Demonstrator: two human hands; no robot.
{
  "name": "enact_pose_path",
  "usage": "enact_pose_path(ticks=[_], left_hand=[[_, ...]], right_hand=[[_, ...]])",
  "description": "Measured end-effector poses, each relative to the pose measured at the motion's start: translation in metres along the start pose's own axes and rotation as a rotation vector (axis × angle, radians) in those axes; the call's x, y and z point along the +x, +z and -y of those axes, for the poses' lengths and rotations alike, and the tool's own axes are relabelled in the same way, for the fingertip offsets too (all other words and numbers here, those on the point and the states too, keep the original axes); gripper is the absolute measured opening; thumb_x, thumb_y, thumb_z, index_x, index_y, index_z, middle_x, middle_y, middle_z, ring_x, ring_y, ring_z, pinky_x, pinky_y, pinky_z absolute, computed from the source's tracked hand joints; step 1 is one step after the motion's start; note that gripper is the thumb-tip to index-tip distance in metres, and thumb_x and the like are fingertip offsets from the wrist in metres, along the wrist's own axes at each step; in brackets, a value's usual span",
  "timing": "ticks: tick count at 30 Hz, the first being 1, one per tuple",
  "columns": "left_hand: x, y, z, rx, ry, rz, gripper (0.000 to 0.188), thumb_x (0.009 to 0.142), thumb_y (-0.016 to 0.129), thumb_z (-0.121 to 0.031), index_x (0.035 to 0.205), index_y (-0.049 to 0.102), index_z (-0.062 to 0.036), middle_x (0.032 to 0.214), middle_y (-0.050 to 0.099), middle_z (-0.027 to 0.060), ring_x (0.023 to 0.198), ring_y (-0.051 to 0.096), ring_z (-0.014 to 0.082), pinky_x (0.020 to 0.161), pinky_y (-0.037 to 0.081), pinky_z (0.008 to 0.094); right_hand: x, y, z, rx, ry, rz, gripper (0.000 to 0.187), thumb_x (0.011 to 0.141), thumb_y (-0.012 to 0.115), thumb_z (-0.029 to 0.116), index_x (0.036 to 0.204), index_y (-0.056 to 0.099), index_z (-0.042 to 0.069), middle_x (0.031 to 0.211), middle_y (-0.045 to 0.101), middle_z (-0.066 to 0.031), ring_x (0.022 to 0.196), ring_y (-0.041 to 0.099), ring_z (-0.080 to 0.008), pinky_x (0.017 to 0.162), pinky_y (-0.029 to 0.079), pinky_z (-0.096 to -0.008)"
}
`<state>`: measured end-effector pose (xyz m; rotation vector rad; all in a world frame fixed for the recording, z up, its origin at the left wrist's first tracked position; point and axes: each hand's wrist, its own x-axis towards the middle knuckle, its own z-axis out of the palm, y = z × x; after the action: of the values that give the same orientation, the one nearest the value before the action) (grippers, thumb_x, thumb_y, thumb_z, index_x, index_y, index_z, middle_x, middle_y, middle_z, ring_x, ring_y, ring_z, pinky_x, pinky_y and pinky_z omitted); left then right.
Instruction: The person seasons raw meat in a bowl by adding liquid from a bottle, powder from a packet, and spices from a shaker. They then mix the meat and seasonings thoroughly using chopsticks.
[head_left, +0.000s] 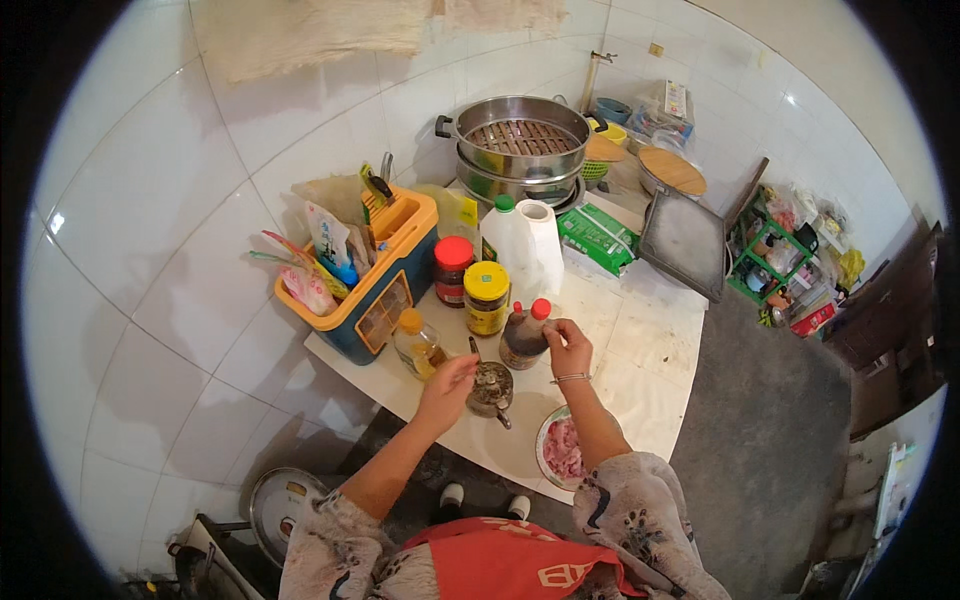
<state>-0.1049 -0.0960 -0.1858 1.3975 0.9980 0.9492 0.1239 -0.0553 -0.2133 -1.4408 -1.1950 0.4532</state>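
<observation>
A small round vessel (489, 392), grey and shiny with a short handle toward me, stands near the table's front edge. My left hand (449, 392) is at its left rim, fingers stretched toward it; whether they touch it I cannot tell. Just behind the vessel is a dark sauce bottle (523, 345) with a red cap. At the right side of its neck, my right hand (571, 350) is closed, thumb and fingers against it. Below my right wrist, a plate (541, 452) holds raw pink meat (565, 450), partly covered by my forearm.
Left of the bottle stand an oil bottle (417, 345), a yellow-lidded jar (487, 300) and a red-lidded jar (453, 270). An orange-and-blue utensil caddy (365, 335) stands by the wall. Behind are a white jug (505, 243), a steamer (522, 150) and a dark square pan (683, 242).
</observation>
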Motion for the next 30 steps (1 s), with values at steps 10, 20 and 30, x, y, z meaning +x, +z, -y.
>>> enact_pose_path(ticks=[10,20,30], left_hand=[[-0.024,-0.104,0.007,-0.067,0.02,-0.351,0.021,0.086,0.046,-0.004,0.105,0.055,-0.0009,0.099,0.058,0.0041,0.092,0.055,0.0123,0.074,0.044,0.0242],[0.013,-0.139,0.0,-0.183,-0.099,-0.4,0.03,0.091,0.042,-0.011,0.12,0.05,-0.0086,0.121,0.05,0.0021,0.107,0.049,0.014,0.083,0.039,0.0269],[-0.017,-0.174,0.009,-0.215,-0.129,-0.481,0.031,0.089,0.048,-0.017,0.119,0.05,-0.0087,0.115,0.052,0.0043,0.1,0.05,0.0142,0.08,0.042,0.0271]], right_hand=[[0.024,-0.006,0.078,0.477,0.115,-0.03,0.013,0.08,0.062,0.01,0.085,0.06,-0.001,0.072,0.059,-0.0011,0.064,0.053,-0.0059,0.059,0.045,-0.0206],[0.025,0.089,0.096,0.259,-0.111,-0.049,0.017,0.074,0.066,0.012,0.083,0.06,-0.001,0.074,0.061,-0.0105,0.068,0.059,-0.0174,0.063,0.047,-0.0273],[0.014,0.15,0.042,-0.06,-0.237,0.055,0.018,0.068,0.067,0.013,0.08,0.06,0.0,0.075,0.057,-0.0162,0.074,0.055,-0.0324,0.067,0.045,-0.0377]])
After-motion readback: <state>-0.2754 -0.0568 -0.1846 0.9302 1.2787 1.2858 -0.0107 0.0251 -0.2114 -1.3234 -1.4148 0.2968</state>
